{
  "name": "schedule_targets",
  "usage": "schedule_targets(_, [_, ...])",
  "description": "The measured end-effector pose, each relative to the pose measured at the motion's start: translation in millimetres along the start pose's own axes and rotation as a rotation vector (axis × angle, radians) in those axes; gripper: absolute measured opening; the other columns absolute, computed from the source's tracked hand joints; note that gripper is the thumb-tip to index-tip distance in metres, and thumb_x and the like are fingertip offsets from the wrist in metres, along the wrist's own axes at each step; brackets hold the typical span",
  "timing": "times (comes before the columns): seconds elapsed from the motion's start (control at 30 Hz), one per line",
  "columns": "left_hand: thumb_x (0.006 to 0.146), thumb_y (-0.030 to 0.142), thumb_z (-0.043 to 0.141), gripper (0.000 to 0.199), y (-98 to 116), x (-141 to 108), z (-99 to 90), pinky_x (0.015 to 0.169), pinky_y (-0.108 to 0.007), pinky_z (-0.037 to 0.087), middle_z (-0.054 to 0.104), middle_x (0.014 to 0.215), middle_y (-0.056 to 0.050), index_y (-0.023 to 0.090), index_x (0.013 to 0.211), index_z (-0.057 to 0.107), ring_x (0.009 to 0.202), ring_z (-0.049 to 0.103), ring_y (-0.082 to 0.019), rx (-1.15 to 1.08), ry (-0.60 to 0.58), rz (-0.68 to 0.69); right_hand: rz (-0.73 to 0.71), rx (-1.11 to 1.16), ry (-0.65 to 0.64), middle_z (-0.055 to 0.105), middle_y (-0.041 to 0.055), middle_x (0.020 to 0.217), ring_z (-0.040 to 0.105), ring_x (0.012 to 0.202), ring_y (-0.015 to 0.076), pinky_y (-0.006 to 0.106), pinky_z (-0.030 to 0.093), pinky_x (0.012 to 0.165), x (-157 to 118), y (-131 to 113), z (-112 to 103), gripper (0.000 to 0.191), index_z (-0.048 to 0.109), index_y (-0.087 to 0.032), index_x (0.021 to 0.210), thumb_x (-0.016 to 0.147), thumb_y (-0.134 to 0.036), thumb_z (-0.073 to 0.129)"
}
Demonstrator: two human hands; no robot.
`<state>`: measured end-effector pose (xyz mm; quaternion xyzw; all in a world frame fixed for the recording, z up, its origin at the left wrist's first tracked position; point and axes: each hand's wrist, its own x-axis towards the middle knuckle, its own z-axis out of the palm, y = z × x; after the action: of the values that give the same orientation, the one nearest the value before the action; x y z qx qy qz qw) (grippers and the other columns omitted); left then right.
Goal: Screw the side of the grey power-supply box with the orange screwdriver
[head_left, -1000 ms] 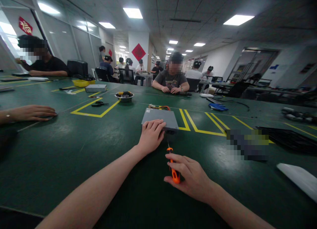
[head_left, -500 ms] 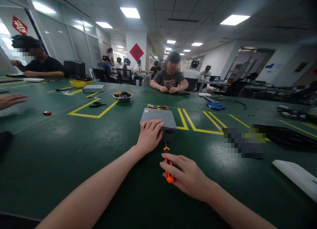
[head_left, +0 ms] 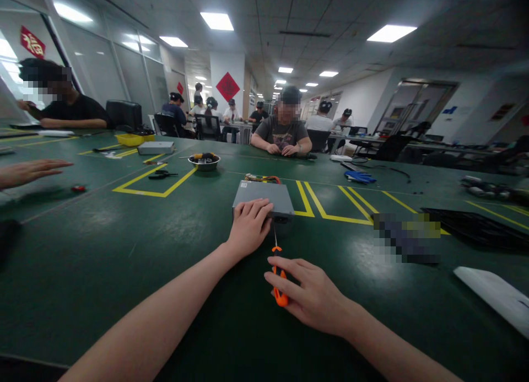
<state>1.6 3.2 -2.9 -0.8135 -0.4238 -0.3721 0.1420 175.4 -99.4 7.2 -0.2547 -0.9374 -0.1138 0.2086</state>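
A grey computer power supply (head_left: 264, 194) lies on the green table, its socket side facing me and coloured cables at its back. My left hand (head_left: 251, 225) grips its near left corner, fingers over the top face; the thumb is hidden. In my right hand (head_left: 308, 288) is a screwdriver (head_left: 281, 297) with an orange and black handle, held between thumb and fingers. Its thin shaft points away from me at the near face of the power supply. Whether the tip sits in a screw cannot be made out.
A metal bowl (head_left: 205, 162) holding tools stands beyond, to the left. Another person's hand (head_left: 35, 171) reaches in from the left above a small red object (head_left: 78, 188). Blue gloves (head_left: 359, 176) and a white panel (head_left: 494, 296) lie on the right. A person (head_left: 283, 128) sits opposite.
The screwdriver and my right hand have shifted slightly left. My left hand stays on the power supply. The other person's hand at the left has come further in.
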Motion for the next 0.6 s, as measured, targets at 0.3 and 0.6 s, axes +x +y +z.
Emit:
schedule_targets(0.3, [0.086,0.025,0.046,0.031,-0.9,-0.1,0.7,0.095,-0.040,0.028,0.053,0.126,-0.004,0.023,0.117,0.050,0.115,0.044,-0.022,-0.004,0.005,-0.002,0.006,0.010,-0.035,0.053,0.0158,0.119,0.057,0.100,0.0209,0.034,0.049,0.081,1.5,-0.9,0.6,0.035,0.051,-0.015,0.115,0.080,-0.016,0.049])
schedule_targets(0.6, [0.087,0.025,0.045,0.030,2.0,0.1,-2.4,0.095,-0.040,0.029,0.053,0.125,-0.005,0.023,0.117,0.050,0.116,0.044,-0.021,0.015,-0.004,-0.008,-0.058,-0.066,-0.074,0.054,0.0183,0.118,0.060,0.091,0.0211,0.034,0.050,0.077,0.4,-3.1,4.4,0.036,0.050,-0.012,0.115,0.079,-0.017,0.053])
